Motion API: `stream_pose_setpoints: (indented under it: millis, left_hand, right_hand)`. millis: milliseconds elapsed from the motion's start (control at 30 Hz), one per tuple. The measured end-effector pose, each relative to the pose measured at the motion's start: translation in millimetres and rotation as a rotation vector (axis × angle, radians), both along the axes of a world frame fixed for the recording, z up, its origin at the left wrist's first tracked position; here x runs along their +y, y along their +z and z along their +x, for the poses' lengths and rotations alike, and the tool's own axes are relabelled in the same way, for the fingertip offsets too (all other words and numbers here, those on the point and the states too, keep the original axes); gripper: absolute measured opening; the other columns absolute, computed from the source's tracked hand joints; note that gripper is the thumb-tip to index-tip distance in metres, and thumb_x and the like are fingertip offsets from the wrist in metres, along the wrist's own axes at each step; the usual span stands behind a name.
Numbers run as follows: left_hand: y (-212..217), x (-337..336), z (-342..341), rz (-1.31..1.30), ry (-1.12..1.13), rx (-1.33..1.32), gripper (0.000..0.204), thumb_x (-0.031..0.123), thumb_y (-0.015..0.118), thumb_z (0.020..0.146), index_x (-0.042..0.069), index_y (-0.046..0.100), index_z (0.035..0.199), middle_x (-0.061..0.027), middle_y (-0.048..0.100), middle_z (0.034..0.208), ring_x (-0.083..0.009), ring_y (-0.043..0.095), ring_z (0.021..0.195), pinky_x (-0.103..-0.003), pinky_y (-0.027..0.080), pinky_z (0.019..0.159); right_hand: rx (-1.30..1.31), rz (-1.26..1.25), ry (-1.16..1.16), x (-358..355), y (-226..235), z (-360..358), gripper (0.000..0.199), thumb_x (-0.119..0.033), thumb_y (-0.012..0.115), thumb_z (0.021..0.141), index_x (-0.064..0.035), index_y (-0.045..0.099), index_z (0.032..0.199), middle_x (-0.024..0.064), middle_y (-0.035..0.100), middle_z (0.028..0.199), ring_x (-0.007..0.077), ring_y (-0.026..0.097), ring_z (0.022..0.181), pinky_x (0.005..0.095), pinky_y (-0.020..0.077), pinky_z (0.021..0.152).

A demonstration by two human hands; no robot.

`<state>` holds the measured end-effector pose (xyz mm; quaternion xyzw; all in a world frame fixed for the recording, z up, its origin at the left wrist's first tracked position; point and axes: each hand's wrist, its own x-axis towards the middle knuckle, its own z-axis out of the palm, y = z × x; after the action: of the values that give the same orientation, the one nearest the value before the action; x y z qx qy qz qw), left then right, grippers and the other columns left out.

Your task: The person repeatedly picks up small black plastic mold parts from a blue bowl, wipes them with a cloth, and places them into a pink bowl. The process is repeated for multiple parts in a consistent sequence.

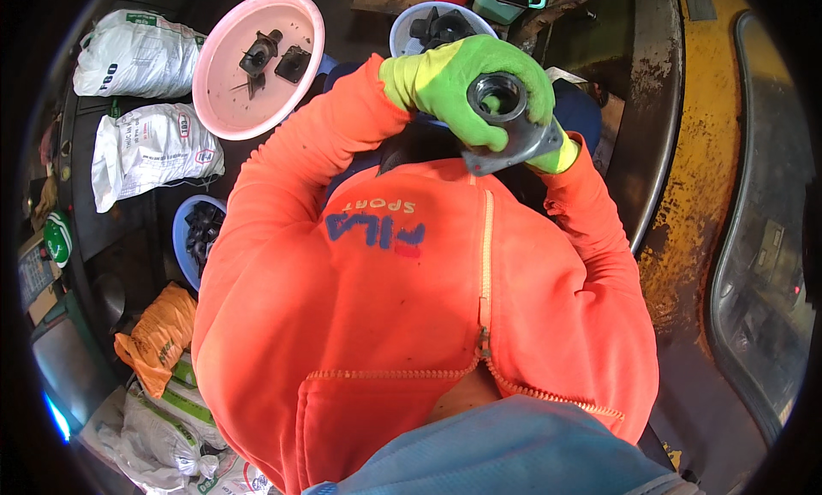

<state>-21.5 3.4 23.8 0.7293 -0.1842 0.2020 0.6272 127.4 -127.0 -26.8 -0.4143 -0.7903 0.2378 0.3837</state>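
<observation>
In front of my chest, my left hand (458, 84), in a green and yellow work glove, is closed around a black plastic part (521, 144). The part has a round, open collar facing up and a flat, angular flange below it. My gloved fingers curl over the collar's far side, and the thumb lies along its near side. My right hand (558, 158) is against the right side of the same part. Only its yellow-green wrist and a bit of glove show; the flange and the other hand hide its fingers.
A pink basin (214, 92) holds a few black parts at upper left. Beyond my hands, a blue-rimmed basin (401, 34) holds more. A blue tub (181, 238) of dark pieces stands left, near white sacks (158, 148) and an orange bag (163, 332). Rusty yellow machinery (685, 212) borders the right.
</observation>
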Motion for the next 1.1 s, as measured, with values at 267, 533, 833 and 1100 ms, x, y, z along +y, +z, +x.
stream_pose_setpoints:
  millis: [267, 533, 833, 1100]
  left_hand:
    - [23.7, 34.4, 9.0, 0.26, -0.01, 0.032, 0.063, 0.026, 0.079, 0.057, 0.005, 0.065, 0.115, -0.0157, 0.059, 0.131, -0.0351, 0.051, 0.131, -0.044, 0.037, 0.111]
    - [-0.6, -20.8, 17.6, 0.049, 0.874, -0.257, 0.053, 0.019, 0.091, 0.061, 0.005, 0.066, 0.105, -0.0109, 0.067, 0.12, -0.0257, 0.064, 0.111, -0.037, 0.051, 0.094]
    - [6.6, -13.3, 0.9, 0.115, 0.621, -0.187, 0.042, 0.01, 0.083, 0.065, 0.003, 0.066, 0.103, -0.0142, 0.07, 0.111, -0.0273, 0.067, 0.099, -0.037, 0.053, 0.085]
    - [10.5, -8.6, -2.2, 0.129, 0.421, -0.183, 0.042, 0.012, 0.084, 0.065, 0.003, 0.066, 0.102, -0.0154, 0.07, 0.111, -0.029, 0.067, 0.1, -0.038, 0.053, 0.087]
  right_hand:
    - [0.151, 0.029, -0.212, 19.6, 19.2, -12.1, 0.082, -0.031, 0.089, 0.068, -0.009, 0.048, 0.136, 0.0058, 0.057, 0.126, 0.0212, 0.056, 0.116, 0.037, 0.0447, 0.102]
    - [0.682, -0.07, -0.321, 34.9, 26.4, -24.2, 0.036, -0.019, 0.049, 0.101, -0.0063, 0.043, 0.134, 0.0068, 0.055, 0.128, 0.0194, 0.058, 0.114, 0.0313, 0.0498, 0.095]
    - [0.308, -0.153, -0.364, 22.7, 24.2, -12.3, 0.047, -0.019, 0.075, 0.081, -0.0053, 0.058, 0.123, 0.0105, 0.061, 0.12, 0.0264, 0.062, 0.109, 0.0357, 0.0517, 0.09]
    - [-0.13, 0.165, -0.162, 8.2, 53.8, -6.1, 0.049, -0.016, 0.077, 0.08, -0.0051, 0.059, 0.124, 0.0116, 0.064, 0.118, 0.0298, 0.064, 0.106, 0.0396, 0.0534, 0.084]
